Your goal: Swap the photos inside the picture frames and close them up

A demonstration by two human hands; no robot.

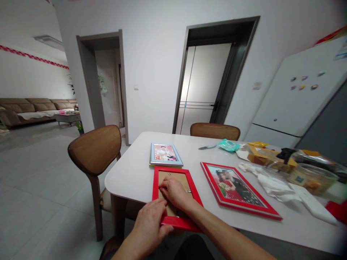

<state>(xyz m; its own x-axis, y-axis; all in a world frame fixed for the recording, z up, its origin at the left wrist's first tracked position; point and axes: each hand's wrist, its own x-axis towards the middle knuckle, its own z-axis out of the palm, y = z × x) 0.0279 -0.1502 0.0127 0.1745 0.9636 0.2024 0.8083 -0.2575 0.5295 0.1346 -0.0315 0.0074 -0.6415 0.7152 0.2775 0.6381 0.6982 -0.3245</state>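
A red picture frame [195, 187] lies back side up at the table's near edge, its lower part sticking out past the edge. Inside its rim sits a brown backing board [180, 177] with small metal clips [189, 191]. My left hand [150, 218] grips the frame's lower left corner, thumb over the red rim. Curled over the board, my right hand [175, 191] presses its closed fingers at the inner left edge; what is under the fingertips is hidden. Just beyond lies a light blue framed photo [165, 153]. To the right is another red framed photo [233, 186], face up.
The white table [130, 169] also bears a knife [207, 147], a teal packet [228, 145], crumpled white tissue [276, 184], a clear plastic tub [311, 178] and a long white object [314, 206]. Wooden chairs stand at the left [97, 148] and far side [215, 130].
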